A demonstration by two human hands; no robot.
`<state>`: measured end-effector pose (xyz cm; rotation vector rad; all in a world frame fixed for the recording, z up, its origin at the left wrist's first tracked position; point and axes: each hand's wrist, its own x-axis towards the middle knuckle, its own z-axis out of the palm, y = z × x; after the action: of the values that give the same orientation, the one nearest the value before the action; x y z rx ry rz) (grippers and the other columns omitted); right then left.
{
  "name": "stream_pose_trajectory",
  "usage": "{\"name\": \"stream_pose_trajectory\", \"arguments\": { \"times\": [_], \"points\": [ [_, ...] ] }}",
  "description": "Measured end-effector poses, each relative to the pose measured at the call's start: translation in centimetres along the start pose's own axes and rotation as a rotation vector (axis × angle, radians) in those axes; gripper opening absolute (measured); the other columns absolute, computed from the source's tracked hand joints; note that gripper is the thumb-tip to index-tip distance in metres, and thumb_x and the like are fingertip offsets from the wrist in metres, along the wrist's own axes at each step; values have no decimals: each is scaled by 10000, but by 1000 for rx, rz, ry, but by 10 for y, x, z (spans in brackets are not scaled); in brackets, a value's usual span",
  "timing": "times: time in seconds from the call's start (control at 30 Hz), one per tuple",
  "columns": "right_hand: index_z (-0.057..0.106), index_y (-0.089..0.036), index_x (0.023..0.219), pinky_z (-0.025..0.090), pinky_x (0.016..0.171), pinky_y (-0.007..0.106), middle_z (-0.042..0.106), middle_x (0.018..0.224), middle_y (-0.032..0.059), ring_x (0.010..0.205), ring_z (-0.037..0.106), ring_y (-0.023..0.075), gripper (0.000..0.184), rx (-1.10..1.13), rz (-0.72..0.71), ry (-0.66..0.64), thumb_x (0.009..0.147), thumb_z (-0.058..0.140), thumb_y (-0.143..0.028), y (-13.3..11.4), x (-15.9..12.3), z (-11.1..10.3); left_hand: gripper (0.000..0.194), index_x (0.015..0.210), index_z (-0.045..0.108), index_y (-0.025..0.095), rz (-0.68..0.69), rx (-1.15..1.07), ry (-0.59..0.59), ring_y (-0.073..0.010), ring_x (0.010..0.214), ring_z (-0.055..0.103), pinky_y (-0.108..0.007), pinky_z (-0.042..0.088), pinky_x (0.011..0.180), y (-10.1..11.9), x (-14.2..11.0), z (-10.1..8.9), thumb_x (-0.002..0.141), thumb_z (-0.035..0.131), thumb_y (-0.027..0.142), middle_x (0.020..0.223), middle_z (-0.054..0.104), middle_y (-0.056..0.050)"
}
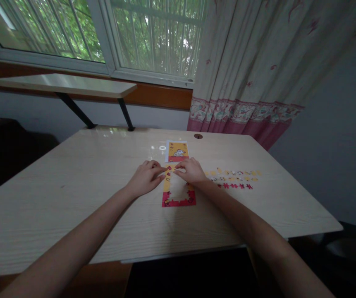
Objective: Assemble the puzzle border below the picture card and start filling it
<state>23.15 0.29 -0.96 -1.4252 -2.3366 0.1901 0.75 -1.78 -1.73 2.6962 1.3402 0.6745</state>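
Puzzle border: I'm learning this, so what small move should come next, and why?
Probably press the puzzle border snug at its upper end: the left hand and right hand are both there, while its middle is open and loose pieces lie to its right.

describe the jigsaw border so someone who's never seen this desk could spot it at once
On the wooden desk below the window, find the left hand and right hand. The jigsaw border lies right by them, yellow above, red along the bottom. Its hollow middle shows the desk, unlike the solid picture card just beyond or the loose puzzle pieces in rows to the right.
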Motion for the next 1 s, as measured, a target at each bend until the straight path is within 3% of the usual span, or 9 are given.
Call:
{"name": "stream_pose_trajectory", "arguments": {
  "times": [0.17,0.43,0.63,0.83,1.0],
  "points": [
    [717,-205,980,381,874,345,689,1007,57,982,542,218,262,-3,9,2,841,627,-408,-1,-1,0,323,1123,671,226,-2,-6,13,-234,936,515,-404,424,862,0,-1,-1,904,500,390,1010,561,-88],
    [713,-221,1006,357,908,342,685,1023,54,1018,519,205,212,18,-129,-5,895,565,-325,-3,-1,5,301,1100,696,243,16,-10,18,-236,927,511,-403,423,846,3,-1,-2,914,491,364,994,565,-91],
    [709,-214,1017,357,908,333,698,1041,40,1003,528,197,214,1,-132,-12,918,536,-291,-3,1,8,307,1103,695,244,15,-7,20,-236,918,511,-406,425,834,0,-1,0,914,489,372,981,578,-89],
    [711,-220,1036,370,884,338,688,1044,49,1020,510,213,245,-118,-156,7,939,500,-299,-7,-1,5,314,1101,698,241,8,-12,26,-243,919,518,-412,431,829,-2,-1,2,914,485,377,985,586,-94],
    [698,-216,1053,378,845,348,677,1052,64,1018,496,225,257,-318,-280,-22,947,464,-203,-15,-4,-4,321,1106,694,236,2,-11,22,-243,923,521,-416,430,840,-1,0,2,914,480,380,995,586,-95]
  ]
}}
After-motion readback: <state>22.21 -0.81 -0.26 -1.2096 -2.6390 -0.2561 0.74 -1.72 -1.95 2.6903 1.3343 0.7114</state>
